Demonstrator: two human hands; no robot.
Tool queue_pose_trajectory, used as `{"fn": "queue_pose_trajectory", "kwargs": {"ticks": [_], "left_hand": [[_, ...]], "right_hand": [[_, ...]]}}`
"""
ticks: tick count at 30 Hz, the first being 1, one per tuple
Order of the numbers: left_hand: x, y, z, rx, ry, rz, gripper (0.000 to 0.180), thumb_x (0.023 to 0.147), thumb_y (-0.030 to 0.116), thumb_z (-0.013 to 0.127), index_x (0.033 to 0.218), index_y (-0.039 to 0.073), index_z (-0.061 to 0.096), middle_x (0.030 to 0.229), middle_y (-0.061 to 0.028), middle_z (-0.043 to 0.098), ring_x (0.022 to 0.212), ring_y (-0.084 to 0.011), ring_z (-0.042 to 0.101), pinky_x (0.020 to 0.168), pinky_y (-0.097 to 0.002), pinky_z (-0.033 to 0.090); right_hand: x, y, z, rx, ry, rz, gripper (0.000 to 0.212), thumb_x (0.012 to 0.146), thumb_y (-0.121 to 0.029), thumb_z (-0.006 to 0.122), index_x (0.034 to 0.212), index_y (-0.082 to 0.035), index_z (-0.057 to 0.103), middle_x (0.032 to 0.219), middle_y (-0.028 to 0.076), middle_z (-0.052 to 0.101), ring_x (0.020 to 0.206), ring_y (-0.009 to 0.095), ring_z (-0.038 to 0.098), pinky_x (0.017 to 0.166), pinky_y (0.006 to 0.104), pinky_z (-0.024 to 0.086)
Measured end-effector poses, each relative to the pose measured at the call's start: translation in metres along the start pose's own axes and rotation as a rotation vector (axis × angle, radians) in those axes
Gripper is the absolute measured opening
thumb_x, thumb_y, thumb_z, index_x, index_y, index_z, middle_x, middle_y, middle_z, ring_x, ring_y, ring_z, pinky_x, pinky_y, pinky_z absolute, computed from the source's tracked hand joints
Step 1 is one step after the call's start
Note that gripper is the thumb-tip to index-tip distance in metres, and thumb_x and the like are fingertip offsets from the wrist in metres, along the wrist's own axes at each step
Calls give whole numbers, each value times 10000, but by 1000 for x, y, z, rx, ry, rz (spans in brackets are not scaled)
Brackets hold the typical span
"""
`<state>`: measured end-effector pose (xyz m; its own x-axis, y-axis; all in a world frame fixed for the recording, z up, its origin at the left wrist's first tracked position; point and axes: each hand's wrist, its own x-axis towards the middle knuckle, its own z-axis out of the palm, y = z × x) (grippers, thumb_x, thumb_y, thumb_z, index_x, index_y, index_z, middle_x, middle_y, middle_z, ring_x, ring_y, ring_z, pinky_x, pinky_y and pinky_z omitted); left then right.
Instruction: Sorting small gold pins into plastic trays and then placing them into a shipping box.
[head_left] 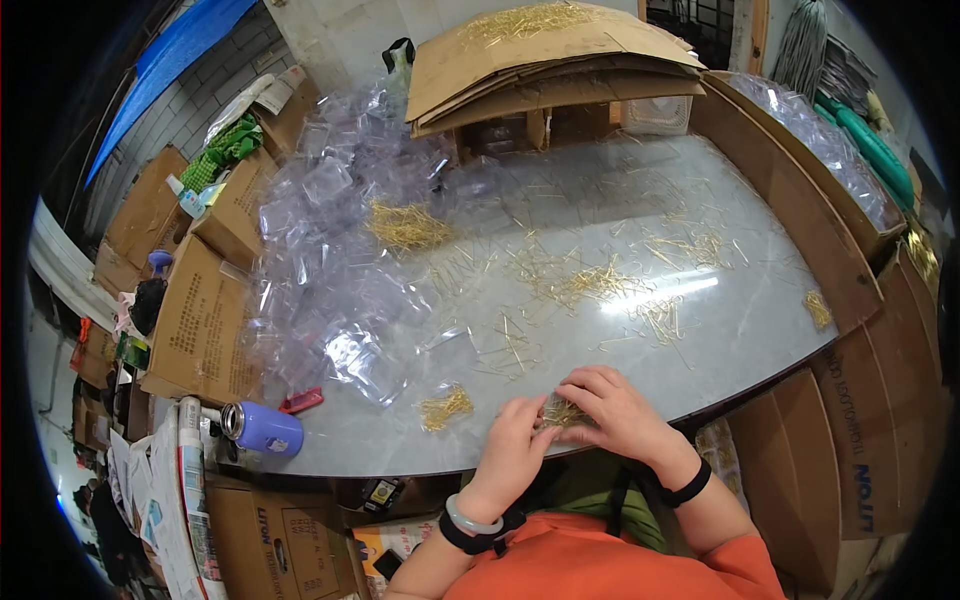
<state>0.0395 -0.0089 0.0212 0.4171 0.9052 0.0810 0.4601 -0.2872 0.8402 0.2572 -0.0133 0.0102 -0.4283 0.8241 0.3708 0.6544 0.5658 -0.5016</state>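
Observation:
At the table's near edge my left hand [514,437] and my right hand [622,418] meet around a small bundle of gold wire hooks [563,412]. The fingers of both are closed on it, and they hide part of the bundle. Just left of my left hand lies a small heap of gold wire hooks [446,408]. More gold wire hooks [590,283] are scattered loosely over the grey tabletop [720,340], with a denser pile [408,226] farther back beside the clear plastic boxes.
Clear plastic boxes [340,230] heap up at the left. A purple bottle [270,428] lies near a red tool [302,400]. Stacked cardboard sheets [560,70] bear more hooks at the back. A cardboard wall [800,210] borders the right, near a small hook bundle [817,309].

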Motion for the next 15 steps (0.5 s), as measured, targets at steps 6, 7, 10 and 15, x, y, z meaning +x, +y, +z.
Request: {"fn": "queue_pose_trajectory", "kwargs": {"ticks": [6, 7, 10, 15], "left_hand": [[-9, -9, -6, 236, 83, 171, 504, 857, 79, 761, 1324, -19, 599, 1234, -218, 597, 1097, -384, 599, 966, -451, 493], [-9, -10, -6, 273, 92, 192, 502, 855, 77, 760, 1322, -17, 601, 1245, -220, 596, 1098, -385, 601, 967, -448, 493], [-2, -8, -5, 317, 58, 228, 454, 853, 70, 757, 1275, -19, 617, 1199, -207, 606, 1061, -383, 607, 930, -458, 498], [5, -12, 9, 274, 76, 151, 395, 845, 61, 751, 1212, -17, 628, 1130, -175, 610, 994, -370, 603, 881, -458, 492]], "right_hand": [[6, 3, -30, -83, -114, -80, 733, 760, -427, 840, 1363, -96, 587, 1376, 122, 572, 1329, 354, 489, 1121, 513, 378], [5, 6, -33, -122, -134, -89, 737, 759, -423, 841, 1374, -107, 586, 1384, 120, 571, 1339, 353, 482, 1124, 516, 371], [1, 21, -29, -31, -136, -113, 717, 752, -414, 847, 1350, -102, 605, 1336, 105, 597, 1298, 349, 503, 1088, 493, 406], [1, 5, 4, -89, 33, 95, 557, 773, -344, 839, 1232, -99, 642, 1178, 101, 614, 1152, 336, 544, 1013, 459, 450]]}}
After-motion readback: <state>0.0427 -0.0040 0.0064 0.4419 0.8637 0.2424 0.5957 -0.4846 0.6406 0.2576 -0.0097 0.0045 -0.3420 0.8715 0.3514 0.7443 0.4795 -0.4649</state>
